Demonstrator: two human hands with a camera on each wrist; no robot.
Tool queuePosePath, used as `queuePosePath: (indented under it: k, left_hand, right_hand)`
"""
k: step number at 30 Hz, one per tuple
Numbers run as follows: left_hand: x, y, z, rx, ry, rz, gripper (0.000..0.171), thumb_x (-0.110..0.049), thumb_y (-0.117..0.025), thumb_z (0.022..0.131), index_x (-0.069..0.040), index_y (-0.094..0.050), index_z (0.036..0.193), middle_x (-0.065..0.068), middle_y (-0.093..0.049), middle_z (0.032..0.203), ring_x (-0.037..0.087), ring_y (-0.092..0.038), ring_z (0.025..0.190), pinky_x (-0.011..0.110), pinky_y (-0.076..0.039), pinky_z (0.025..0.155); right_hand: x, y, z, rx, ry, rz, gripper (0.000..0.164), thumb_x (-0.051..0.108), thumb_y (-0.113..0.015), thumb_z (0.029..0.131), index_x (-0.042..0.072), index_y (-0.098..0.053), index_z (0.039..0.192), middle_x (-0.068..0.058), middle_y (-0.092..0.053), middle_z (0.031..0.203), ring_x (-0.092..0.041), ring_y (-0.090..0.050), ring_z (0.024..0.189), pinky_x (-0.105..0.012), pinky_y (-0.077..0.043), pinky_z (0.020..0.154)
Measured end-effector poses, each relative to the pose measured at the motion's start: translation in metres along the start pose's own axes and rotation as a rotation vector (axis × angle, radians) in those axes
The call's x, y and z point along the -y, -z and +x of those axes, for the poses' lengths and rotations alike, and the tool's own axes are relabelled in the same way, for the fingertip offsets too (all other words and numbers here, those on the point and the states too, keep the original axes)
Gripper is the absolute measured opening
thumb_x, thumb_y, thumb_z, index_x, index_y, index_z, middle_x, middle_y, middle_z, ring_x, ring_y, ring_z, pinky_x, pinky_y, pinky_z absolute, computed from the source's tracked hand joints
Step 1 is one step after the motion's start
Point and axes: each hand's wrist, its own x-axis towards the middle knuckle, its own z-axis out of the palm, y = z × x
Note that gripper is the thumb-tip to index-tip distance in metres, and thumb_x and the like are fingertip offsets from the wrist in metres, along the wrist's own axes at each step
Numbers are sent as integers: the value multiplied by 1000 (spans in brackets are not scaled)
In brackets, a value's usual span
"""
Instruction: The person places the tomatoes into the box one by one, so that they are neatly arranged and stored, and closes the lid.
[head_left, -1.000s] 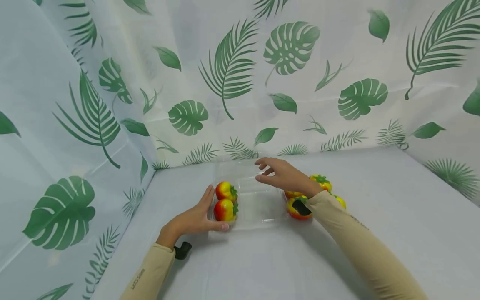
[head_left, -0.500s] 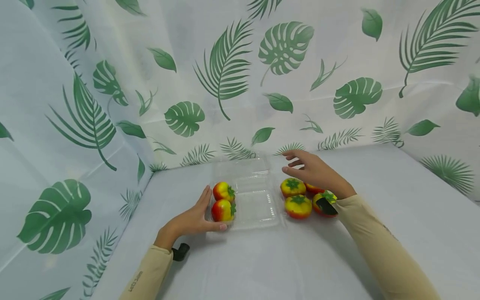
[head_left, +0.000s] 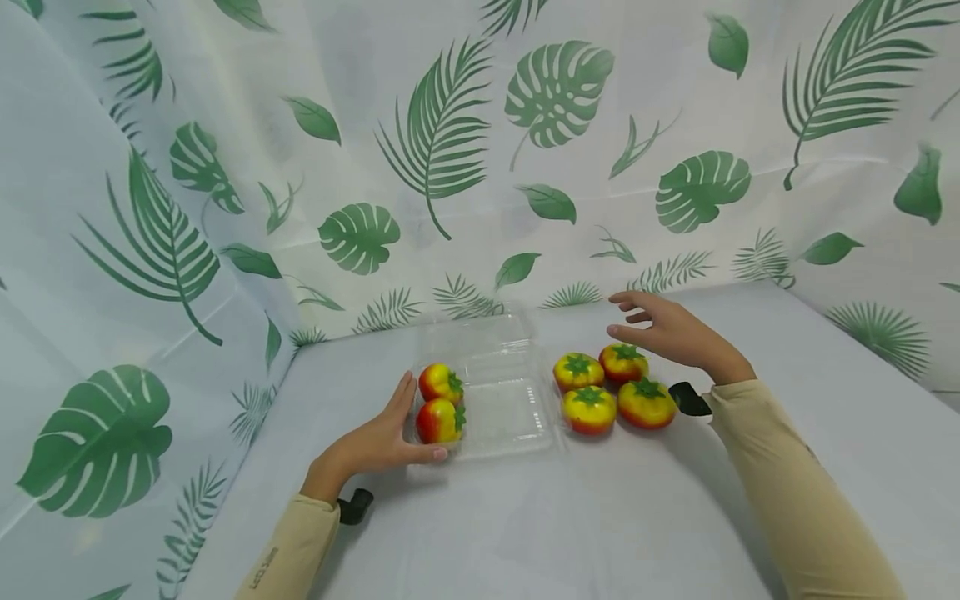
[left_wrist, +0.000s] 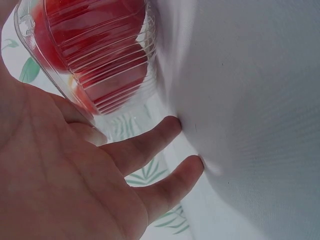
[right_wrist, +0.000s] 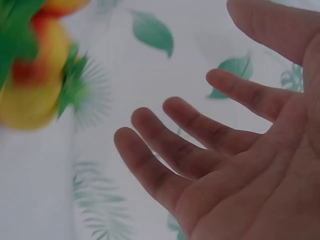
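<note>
The right hand (head_left: 671,332), empty and loosely spread, has moved rightward from over the clear plastic clamshell box (head_left: 506,412) past four round red-and-yellow green-topped fruits (head_left: 589,412) on the white bench (head_left: 525,521), apparently leaving only two matching fruits (head_left: 439,422) boxed, beside the wide-spread left hand (head_left: 375,440).

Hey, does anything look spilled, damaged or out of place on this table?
Nothing looks spilled or visibly damaged. One mild oddity: two round red-and-yellow fruits in the open clear plastic container lie on their sides, green leaves pointing right, whereas the four similar fruits beside it sit leaves up.
</note>
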Motion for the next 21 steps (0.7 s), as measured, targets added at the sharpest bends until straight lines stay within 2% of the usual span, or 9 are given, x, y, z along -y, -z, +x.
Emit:
queuePosePath:
  k: [5,13,17,21]
  left_hand:
    - [-2,1,-2,2,-3,-2,134,-61,-82,88,-4,7,171,11,16,178,35,-2,164,58,-18,127]
    - [-1,2,-1,9,-5,2,134,-62,-81,88,-4,8,170,12,17,178,35,-3,164,57,-17,127]
    - [0,3,-1,8,-5,2,136,-64,-81,87,-4,7,171,11,17,178,35,-3,164,57,-17,127]
    - [2,2,0,10,-5,0,137,-66,-81,86,-5,8,171,9,18,178,33,-1,164,57,-17,127]
  right_hand:
    - [-22,4,-2,40,-48,7,74,43,-68,106,0,-41,160,-32,-49,154,-52,-52,136,-70,-47,106]
    - [-59,3,-4,128,-96,127,74,42,-68,106,7,-38,163,-31,-50,154,-48,-58,131,-65,-49,107]
    - [-71,-2,-3,192,-119,174,75,42,-67,106,10,-36,166,-30,-46,158,-43,-59,130,-61,-52,105]
    - [-79,-10,1,235,-121,202,76,41,-68,104,10,-37,166,-31,-44,159,-42,-59,131,-62,-51,107]
